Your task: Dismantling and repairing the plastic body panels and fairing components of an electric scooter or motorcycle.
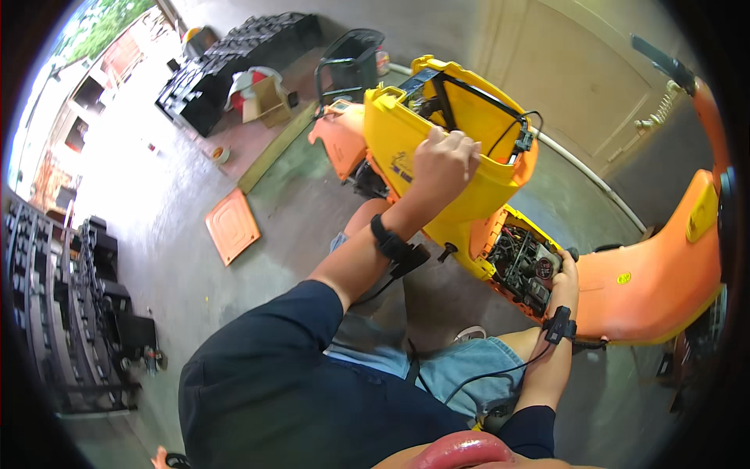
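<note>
The orange and yellow vehicle body (pixel 641 273) stands before me on the floor, with a tall open yellow box section (pixel 476 191) holding a black frame. My left hand (pixel 445 164) is closed on the near rim of that box, fingers curled over it. Lower right, an open compartment (pixel 519 262) shows wires and metal parts. My right hand (pixel 564 277) rests at that compartment's right edge, fingers curled round something mostly hidden there, beside a small dark cylindrical part.
A loose orange panel (pixel 232 227) lies on the floor to the left. Black stacked parts (pixel 195 94), a cardboard box (pixel 266 109) and a dark bin (pixel 348 66) stand behind. Black racks (pixel 66 297) line the left. A beige door (pixel 578 78) and white pipe (pixel 594 176) are behind the vehicle.
</note>
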Motion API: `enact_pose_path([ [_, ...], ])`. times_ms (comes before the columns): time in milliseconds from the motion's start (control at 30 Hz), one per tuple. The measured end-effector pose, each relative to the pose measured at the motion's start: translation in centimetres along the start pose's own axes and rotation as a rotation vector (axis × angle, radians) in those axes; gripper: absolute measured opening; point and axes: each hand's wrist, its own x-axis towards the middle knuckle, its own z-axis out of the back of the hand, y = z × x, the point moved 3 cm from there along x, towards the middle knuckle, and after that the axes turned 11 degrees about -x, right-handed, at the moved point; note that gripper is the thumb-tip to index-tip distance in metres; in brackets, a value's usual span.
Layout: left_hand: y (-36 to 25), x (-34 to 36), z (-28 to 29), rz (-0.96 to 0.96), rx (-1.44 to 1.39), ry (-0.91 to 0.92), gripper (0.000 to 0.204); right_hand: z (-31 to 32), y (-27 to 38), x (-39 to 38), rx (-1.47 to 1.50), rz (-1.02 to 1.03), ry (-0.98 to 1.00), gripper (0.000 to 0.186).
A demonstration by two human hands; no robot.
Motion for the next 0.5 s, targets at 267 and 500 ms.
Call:
enact_pose_path([
  [267, 0.7, -1.1, -1.7, 0.003, -0.164, 0.001, 0.006, -5.2, 4.0, -6.2, -0.818, 0.684, 0.075, 0.036],
  [500, 0.7, -0.2, -2.0, 0.195, -0.133, -0.077, 0.015, -1.9, 4.4, -5.8, -1.045, 1.028, 0.19, 0.043],
])
